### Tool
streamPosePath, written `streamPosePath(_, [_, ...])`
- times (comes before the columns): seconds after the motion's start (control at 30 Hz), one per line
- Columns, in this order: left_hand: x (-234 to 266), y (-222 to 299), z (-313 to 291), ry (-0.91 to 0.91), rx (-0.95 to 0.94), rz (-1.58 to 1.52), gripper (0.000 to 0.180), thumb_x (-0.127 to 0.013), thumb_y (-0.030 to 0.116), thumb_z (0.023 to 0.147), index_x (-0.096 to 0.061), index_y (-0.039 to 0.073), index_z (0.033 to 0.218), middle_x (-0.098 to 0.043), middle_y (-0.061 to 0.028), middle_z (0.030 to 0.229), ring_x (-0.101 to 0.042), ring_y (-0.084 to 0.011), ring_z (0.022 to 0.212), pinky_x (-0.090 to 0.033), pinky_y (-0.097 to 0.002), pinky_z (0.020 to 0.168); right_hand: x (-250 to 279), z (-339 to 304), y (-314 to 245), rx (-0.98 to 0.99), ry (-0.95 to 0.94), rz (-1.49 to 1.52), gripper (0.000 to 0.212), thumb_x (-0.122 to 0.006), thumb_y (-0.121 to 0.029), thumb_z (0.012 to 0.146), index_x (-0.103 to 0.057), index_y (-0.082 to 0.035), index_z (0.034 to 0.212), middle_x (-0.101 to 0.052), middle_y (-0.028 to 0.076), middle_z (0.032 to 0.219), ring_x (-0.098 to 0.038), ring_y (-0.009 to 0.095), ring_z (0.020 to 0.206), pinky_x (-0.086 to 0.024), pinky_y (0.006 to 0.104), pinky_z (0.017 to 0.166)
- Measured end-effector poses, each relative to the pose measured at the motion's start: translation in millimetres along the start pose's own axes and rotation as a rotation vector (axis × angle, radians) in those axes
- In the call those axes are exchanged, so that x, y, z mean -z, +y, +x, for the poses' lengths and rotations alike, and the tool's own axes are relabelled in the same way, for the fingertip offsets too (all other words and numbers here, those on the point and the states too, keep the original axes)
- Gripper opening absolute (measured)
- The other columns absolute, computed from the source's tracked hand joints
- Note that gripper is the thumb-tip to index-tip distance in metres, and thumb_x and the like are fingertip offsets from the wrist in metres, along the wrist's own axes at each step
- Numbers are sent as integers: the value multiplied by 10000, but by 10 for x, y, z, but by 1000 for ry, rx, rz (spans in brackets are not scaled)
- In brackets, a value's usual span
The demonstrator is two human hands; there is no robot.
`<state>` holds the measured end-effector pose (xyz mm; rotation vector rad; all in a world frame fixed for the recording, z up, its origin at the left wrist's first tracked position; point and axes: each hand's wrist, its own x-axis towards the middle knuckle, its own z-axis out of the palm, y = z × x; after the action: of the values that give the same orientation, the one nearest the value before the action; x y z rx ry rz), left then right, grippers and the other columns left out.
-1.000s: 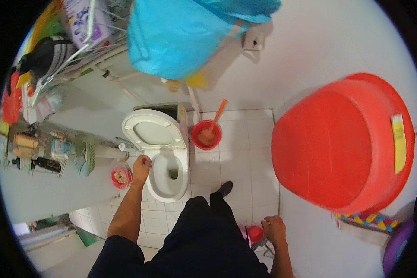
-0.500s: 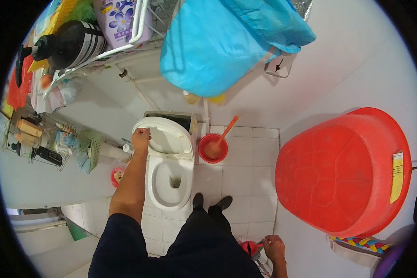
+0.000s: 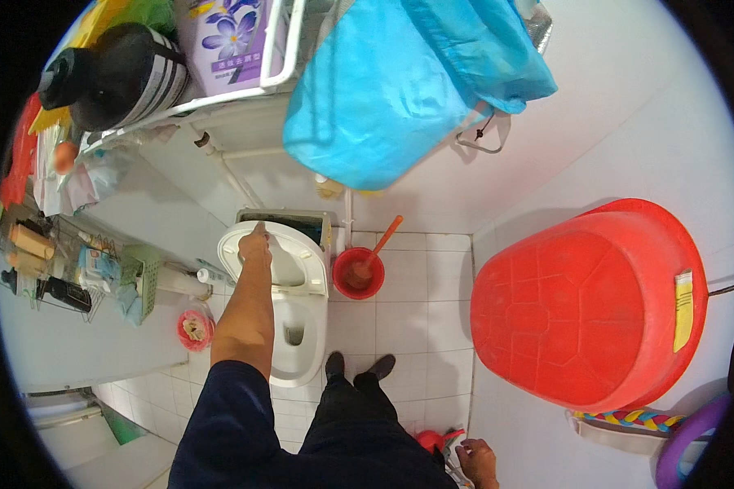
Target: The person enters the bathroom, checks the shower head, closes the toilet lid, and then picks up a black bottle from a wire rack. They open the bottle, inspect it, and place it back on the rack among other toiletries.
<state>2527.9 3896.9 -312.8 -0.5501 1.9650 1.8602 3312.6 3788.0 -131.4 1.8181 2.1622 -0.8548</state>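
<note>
My left hand (image 3: 255, 243) reaches forward over the raised toilet lid and seat (image 3: 289, 265). Its fingers are mostly curled at the upper rim, with one stretched toward the edge; their undersides are hidden. Below the hinge, the white toilet bowl (image 3: 302, 368) is uncovered, partly behind my left forearm. At the lower edge, my right hand (image 3: 476, 461) hangs with loosely bent fingers apart and nothing visible in them. Beside it is a red plastic thing with a handle (image 3: 431, 441), mostly hidden by my clothing.
A red basin (image 3: 349, 291) with an orange-handled tool (image 3: 388, 234) stands right of the toilet. A large red tub (image 3: 575, 314) leans on the right wall. A blue bag (image 3: 367, 98) and wire rack (image 3: 212, 100) overhang the front. A pink bin (image 3: 194, 329) stands left.
My left hand has shifted from the lid's left side to its upper rim. The right hand has come slightly away from the red handled thing. The whole view has shifted a little.
</note>
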Motion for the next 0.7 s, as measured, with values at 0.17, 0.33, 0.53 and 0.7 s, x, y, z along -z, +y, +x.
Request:
streamPosePath(0.17, [214,-25,-47,-28,-20,-58,265,-800,189,913,-680,-3,776,-648,-104,706,-542,-186,558,-406,-351,513,59,109,-194,42,-43,43,226,-778,-293,877,-782,-102,999,-741,132,942,-730,339,875,-580,452,800])
streamPosePath(0.33, [629,32,-673,-124,71,-30,293,-770,223,953,-604,87,753,-588,-34,660,-496,-133,516,-361,-297,446,31,325,-297,141,-81,-35,252,-756,-310,892,-784,-96,1023,-741,142,957,-734,326,882,-582,447,806])
streamPosePath(0.53, [1586,-220,-1385,-122,138,-103,274,-730,228,996,-554,133,809,-601,-15,686,-477,-94,506,-343,-245,420,150,701,-596,236,-142,-59,274,-767,-298,891,-780,-72,1046,-741,143,1013,-736,317,872,-585,443,800])
streamPosePath(0.7, [2343,-678,-1806,-125,225,-146,259,-696,227,1020,-532,130,844,-603,-18,731,-509,-98,558,-381,-252,471,232,885,-803,374,-138,-136,251,-766,-257,908,-775,-50,1050,-738,156,982,-741,285,786,-591,418,747])
